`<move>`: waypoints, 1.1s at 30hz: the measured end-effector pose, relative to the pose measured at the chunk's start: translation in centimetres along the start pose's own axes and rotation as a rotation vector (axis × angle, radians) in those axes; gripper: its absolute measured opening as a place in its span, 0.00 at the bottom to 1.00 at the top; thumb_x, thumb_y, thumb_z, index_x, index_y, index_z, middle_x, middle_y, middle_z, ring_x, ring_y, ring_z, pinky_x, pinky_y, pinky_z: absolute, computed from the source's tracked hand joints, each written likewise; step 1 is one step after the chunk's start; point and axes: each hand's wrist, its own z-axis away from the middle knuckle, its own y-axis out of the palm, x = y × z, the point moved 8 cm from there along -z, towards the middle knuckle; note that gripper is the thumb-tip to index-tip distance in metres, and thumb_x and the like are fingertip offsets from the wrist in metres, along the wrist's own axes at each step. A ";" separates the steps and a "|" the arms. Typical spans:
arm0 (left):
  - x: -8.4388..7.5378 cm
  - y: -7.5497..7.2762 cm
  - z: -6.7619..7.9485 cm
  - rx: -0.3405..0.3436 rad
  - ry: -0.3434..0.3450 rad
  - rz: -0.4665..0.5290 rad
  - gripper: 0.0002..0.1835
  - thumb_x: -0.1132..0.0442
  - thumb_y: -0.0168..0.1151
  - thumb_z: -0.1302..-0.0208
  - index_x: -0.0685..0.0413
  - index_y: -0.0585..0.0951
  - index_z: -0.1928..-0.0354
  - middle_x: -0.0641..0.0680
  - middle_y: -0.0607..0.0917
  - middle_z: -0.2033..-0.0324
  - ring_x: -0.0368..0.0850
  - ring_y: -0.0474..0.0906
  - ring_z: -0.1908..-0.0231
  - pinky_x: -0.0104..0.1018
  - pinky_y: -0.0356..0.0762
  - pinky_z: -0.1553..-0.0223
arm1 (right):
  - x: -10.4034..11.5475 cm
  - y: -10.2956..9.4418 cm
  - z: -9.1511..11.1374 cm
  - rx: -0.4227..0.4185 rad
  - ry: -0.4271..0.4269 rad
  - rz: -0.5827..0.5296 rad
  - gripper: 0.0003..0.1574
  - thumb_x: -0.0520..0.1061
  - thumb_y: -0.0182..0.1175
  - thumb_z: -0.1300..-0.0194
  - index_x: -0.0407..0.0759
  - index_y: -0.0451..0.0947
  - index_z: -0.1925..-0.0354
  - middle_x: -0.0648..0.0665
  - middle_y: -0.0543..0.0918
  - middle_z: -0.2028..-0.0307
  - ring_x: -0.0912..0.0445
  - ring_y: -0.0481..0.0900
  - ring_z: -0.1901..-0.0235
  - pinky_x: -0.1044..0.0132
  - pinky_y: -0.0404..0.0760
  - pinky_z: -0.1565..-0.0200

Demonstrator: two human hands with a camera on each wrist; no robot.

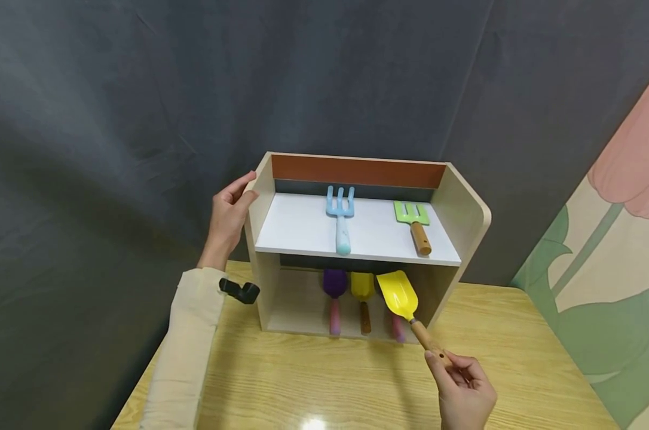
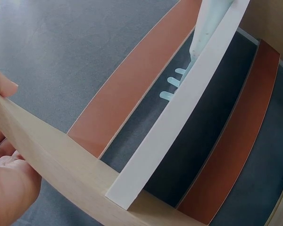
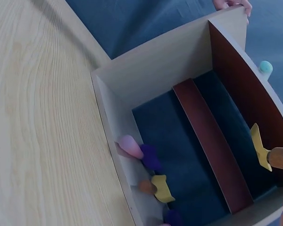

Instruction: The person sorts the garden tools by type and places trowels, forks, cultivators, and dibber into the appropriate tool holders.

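Observation:
My left hand (image 1: 227, 218) grips the upper left side panel of a small two-tier wooden shelf (image 1: 260, 209), thumb on one face and fingers on the other in the left wrist view. Between thumb and fingers, my right hand (image 1: 464, 388) pinches the wooden handle of a yellow toy shovel (image 1: 400, 294). Its blade points up and left, in front of the lower compartment. On the white upper board lie a light blue fork (image 1: 342, 221) and a green fork (image 1: 413, 222) with a wooden handle.
Inside the lower compartment are a purple shovel (image 1: 334, 286) with a pink handle and another yellow shovel (image 1: 363, 289). A third pink handle (image 1: 398, 328) shows partly behind the held shovel. The shelf stands on a wooden table (image 1: 303, 376) against a dark grey curtain (image 1: 357, 77).

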 end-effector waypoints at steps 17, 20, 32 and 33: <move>0.1 -0.1 -0.1 -0.014 0.007 -0.023 0.23 0.69 0.55 0.35 0.64 0.75 0.38 0.58 0.75 0.38 0.48 0.71 0.42 0.41 0.68 0.42 | -2.6 4.0 1.6 0.019 -0.035 -0.037 0.14 0.19 0.68 0.56 0.16 0.74 0.70 0.42 0.79 0.75 0.60 0.82 0.77 0.73 0.80 0.72; 0.1 -0.1 -0.1 -0.011 0.008 -0.021 0.23 0.69 0.55 0.35 0.64 0.75 0.38 0.58 0.75 0.38 0.48 0.71 0.42 0.41 0.68 0.42 | -3.0 4.6 1.7 0.017 -0.039 -0.032 0.14 0.19 0.68 0.56 0.16 0.74 0.70 0.43 0.79 0.76 0.61 0.81 0.78 0.74 0.80 0.73; 0.1 -0.1 -0.1 -0.017 0.014 -0.007 0.22 0.70 0.55 0.35 0.65 0.75 0.38 0.59 0.75 0.39 0.48 0.71 0.43 0.40 0.69 0.43 | -5.6 6.7 2.6 0.018 -0.025 -0.083 0.14 0.18 0.68 0.58 0.17 0.74 0.71 0.44 0.81 0.78 0.62 0.80 0.79 0.74 0.79 0.75; 0.1 -0.1 -0.1 -0.017 0.014 -0.005 0.22 0.70 0.55 0.35 0.65 0.75 0.38 0.59 0.75 0.39 0.48 0.71 0.43 0.40 0.69 0.43 | -5.8 6.9 2.7 0.020 -0.025 -0.086 0.14 0.19 0.68 0.58 0.17 0.74 0.71 0.44 0.82 0.78 0.62 0.80 0.79 0.75 0.79 0.75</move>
